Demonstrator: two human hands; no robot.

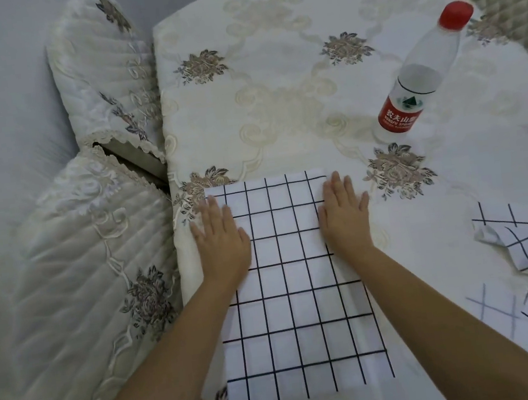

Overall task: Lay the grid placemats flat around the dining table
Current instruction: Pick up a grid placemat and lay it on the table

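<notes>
Both hands, left hand [220,235] and right hand [344,215], are pressing flat-fingered, gripping nothing, on the white black-gridded cloth placemat [296,295] at lower centre, apparently smoothing it onto the cream floral-embroidered tablecloth [276,98].

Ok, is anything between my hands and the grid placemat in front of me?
Nothing visible: the left hand and right hand lie flat on the grid placemat. The water bottle stands apart, farther back right.
</notes>
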